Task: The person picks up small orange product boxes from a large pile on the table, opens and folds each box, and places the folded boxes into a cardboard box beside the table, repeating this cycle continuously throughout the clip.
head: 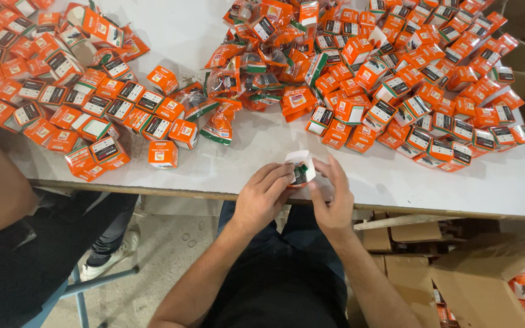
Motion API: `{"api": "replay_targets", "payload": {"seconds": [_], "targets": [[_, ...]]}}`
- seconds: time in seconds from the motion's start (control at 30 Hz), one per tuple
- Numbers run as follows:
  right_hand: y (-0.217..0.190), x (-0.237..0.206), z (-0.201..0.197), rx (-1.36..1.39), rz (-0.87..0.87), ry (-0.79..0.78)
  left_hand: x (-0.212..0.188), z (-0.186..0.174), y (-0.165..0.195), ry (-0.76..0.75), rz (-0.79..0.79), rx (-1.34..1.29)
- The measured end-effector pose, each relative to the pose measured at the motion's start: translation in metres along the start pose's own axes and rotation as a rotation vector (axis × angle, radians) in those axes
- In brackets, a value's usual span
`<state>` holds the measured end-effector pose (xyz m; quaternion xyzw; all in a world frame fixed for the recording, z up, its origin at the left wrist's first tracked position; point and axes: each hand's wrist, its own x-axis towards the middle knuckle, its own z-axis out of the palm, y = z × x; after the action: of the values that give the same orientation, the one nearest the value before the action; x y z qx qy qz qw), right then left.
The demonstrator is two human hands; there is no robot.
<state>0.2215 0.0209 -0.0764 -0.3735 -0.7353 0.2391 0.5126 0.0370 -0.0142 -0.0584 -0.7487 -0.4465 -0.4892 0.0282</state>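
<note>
My left hand (264,195) and my right hand (333,197) meet at the near edge of a white table (214,164). Together they hold one small box (301,167), seen from its white inner side with a flap open at the top. Fingers of both hands wrap its sides. A dark item shows inside the box. The nearest loose orange box (163,154) stands to the left.
Heaps of small orange boxes (420,79) and clear bagged parts (238,79) cover the far table; another heap (50,91) lies at the left. A second person's arm and dark clothing (7,243) fill the lower left. Cardboard cartons (469,273) stand under the table at right.
</note>
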Motion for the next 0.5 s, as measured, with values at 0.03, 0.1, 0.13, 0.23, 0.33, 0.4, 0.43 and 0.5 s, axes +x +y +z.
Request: {"api": "replay_targets", "payload": {"seconds": [0.03,0.1,0.13,0.23,0.33,0.4,0.43,0.5], "targets": [[-0.001,0.001,0.0,-0.024,-0.067,-0.02,0.001,0.0,0.0,0.002,-0.001,-0.002],[-0.005,0.003,-0.001,-0.144,-0.193,-0.045,0.001,-0.001,0.001,-0.009,-0.008,-0.013],[-0.005,0.005,-0.002,-0.242,-0.257,-0.05,0.001,-0.001,0.0,-0.021,-0.007,-0.014],[-0.004,0.014,-0.006,-0.421,-0.434,-0.111,-0.001,0.0,-0.001,-0.031,-0.009,-0.014],[0.004,0.023,-0.006,-0.474,-0.571,-0.202,-0.006,0.003,-0.001,-0.054,-0.079,-0.017],[0.01,0.026,-0.003,-0.404,-0.5,-0.243,-0.009,0.006,-0.002,-0.084,-0.175,-0.021],[0.014,0.028,0.0,-0.324,-0.388,-0.252,-0.01,0.007,-0.003,-0.06,-0.164,-0.019],[0.019,0.029,0.007,0.005,-0.08,-0.259,-0.011,0.009,-0.004,-0.02,-0.159,-0.02]]}}
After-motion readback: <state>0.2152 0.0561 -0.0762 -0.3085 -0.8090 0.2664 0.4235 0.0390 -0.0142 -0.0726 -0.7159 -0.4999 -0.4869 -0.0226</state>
